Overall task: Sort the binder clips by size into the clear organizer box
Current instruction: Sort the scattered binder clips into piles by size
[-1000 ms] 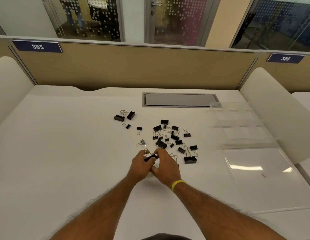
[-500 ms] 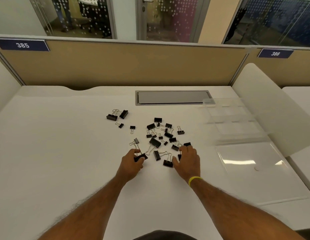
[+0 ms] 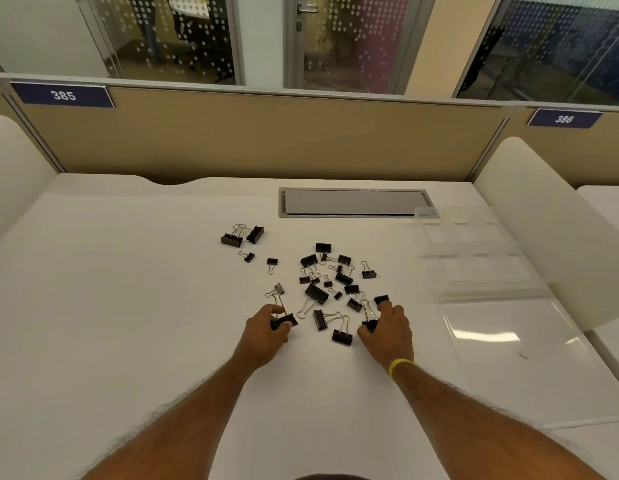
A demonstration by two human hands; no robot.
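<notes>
Several black binder clips (image 3: pixel 316 293) of different sizes lie scattered on the white desk (image 3: pixel 128 306). My left hand (image 3: pixel 266 332) is closed on a large black clip (image 3: pixel 283 321) at the pile's near left. My right hand (image 3: pixel 387 329) rests on the near right of the pile, its fingers closed around another large clip (image 3: pixel 369 322), with a fingertip by a small clip (image 3: pixel 381 299). The clear organizer box (image 3: pixel 474 258) stands open at the right, its compartments showing nothing inside, with its flat lid (image 3: pixel 508 358) folded toward me.
Two large clips (image 3: pixel 242 234) lie apart at the far left of the pile. A grey cable hatch (image 3: pixel 353 201) is set into the desk behind them. White side dividers (image 3: pixel 543 230) and a tan back partition (image 3: pixel 266 140) bound the desk.
My hands, together over one clip a second ago, have parted. The left stays on its large clip; the right moved to the pile's right side onto another clip.
</notes>
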